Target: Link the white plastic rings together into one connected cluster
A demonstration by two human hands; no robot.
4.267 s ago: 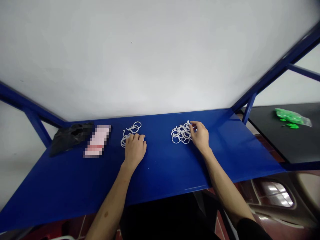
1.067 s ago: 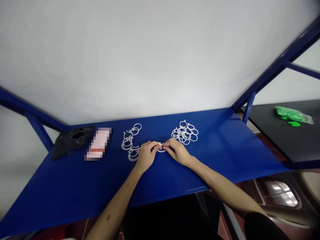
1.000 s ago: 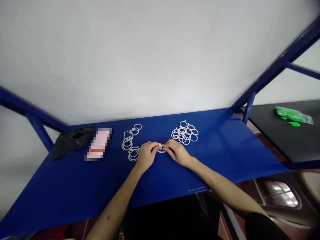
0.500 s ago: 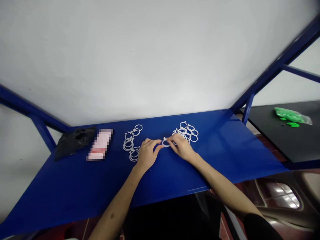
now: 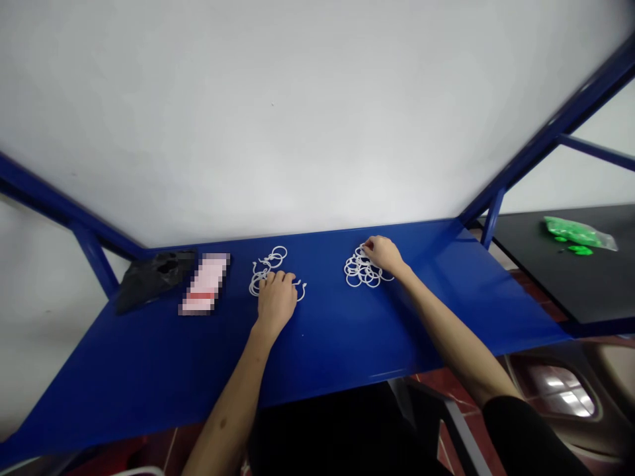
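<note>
My left hand (image 5: 276, 301) is over the left group of white rings (image 5: 255, 285), palm down with fingers curled. An open white ring (image 5: 302, 292) with knobbed ends sticks out beside its fingers; its other side is hidden under the hand, which seems to grip it. At the back of the right pile of white rings (image 5: 364, 272), my right hand (image 5: 385, 254) pinches a white ring (image 5: 360, 250) between thumb and fingers. The rings in that pile overlap one another. Both groups lie on the blue tabletop (image 5: 327, 344).
To the left lie a crumpled black plastic bag (image 5: 149, 281) and a blurred pink-and-white rectangle (image 5: 204, 284). Blue frame bars (image 5: 94, 254) rise at both sides before a white wall (image 5: 317, 132). A bag of green pieces (image 5: 575, 231) rests on a black table (image 5: 546, 277) at right.
My hands have parted from the middle. The left hand has moved left onto its group with a ring beside its fingers; the right has moved right and back to the far edge of its pile.
</note>
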